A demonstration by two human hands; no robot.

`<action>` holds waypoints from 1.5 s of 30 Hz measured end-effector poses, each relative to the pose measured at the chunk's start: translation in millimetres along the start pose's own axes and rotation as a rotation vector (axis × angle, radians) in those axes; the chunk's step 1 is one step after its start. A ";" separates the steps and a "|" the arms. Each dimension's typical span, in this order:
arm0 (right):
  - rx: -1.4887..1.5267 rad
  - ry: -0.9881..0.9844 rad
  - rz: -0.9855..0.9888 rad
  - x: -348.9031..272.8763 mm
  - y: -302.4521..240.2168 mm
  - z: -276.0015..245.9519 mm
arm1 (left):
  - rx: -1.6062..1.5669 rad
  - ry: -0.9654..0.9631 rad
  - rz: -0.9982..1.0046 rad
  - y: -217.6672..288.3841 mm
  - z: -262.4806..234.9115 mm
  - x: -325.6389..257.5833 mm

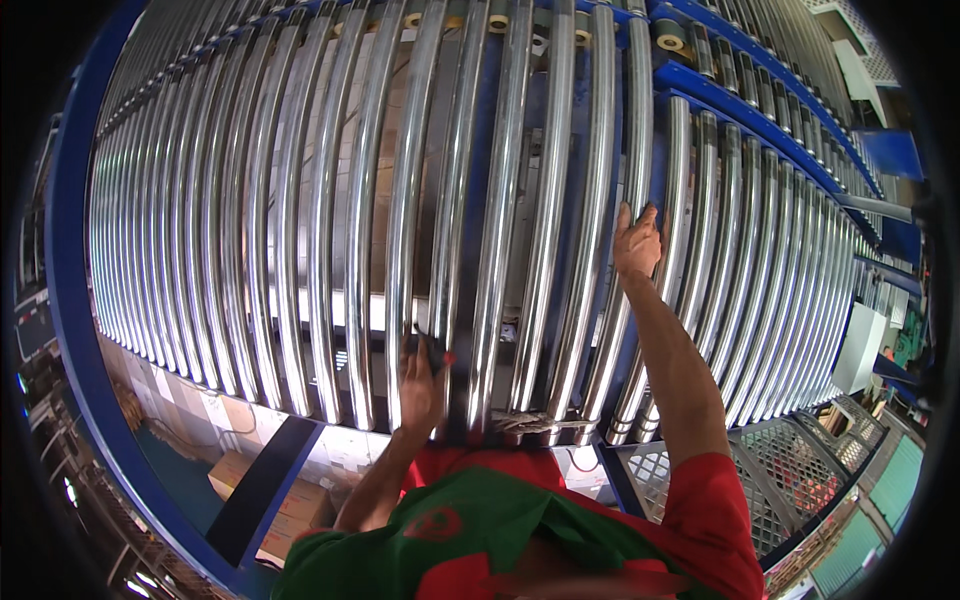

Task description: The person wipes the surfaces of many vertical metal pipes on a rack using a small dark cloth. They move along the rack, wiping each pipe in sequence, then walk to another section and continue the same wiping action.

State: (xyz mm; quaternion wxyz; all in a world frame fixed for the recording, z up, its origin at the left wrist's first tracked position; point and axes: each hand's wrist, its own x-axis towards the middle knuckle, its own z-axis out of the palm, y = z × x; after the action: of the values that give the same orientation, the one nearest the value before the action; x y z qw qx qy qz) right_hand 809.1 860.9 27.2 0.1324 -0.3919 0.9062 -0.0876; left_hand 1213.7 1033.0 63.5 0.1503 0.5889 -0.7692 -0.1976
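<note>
Head view: a bed of parallel metal rollers fills most of the field, its lines bowed toward the rim, and both of the person's hands are over it. The left hand, motion-blurred, is near the rollers' near ends, left of the midline; its grip is closed around a small dark object with a red spot at its right side, though the object's exact kind cannot be told. The right hand lies farther up and to the right, its grip open, the fingers extended along a roller rather than wrapped around it. A frayed, cord-like bundle lies across the near roller ends, between the two forearms. A curved blue frame bounds the bed at left, and a blue rail crosses the upper right. Cardboard boxes stand below at left; mesh panels show at lower right.
</note>
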 end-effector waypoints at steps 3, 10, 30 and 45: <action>-0.041 -0.032 0.031 1.2 1.5 3.1 | -0.257 -0.074 -0.419 -10.2 -44.0 -42.3; -0.080 0.006 0.003 3.8 9.8 13.0 | 0.130 -0.099 -0.295 -25.5 -11.4 94.5; -0.069 0.044 -0.104 0.1 4.5 2.7 | 0.446 0.284 0.121 -52.1 39.6 563.2; 0.061 -0.002 0.009 0.2 0.3 0.6 | 0.258 0.163 0.026 -59.8 26.3 296.2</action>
State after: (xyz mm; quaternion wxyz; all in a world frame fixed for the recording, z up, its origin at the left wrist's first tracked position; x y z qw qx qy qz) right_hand 809.0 860.9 26.5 0.1455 -0.3838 0.9047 -0.1142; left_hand 1174.7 736.8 11.2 0.1378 0.6074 -0.7809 -0.0468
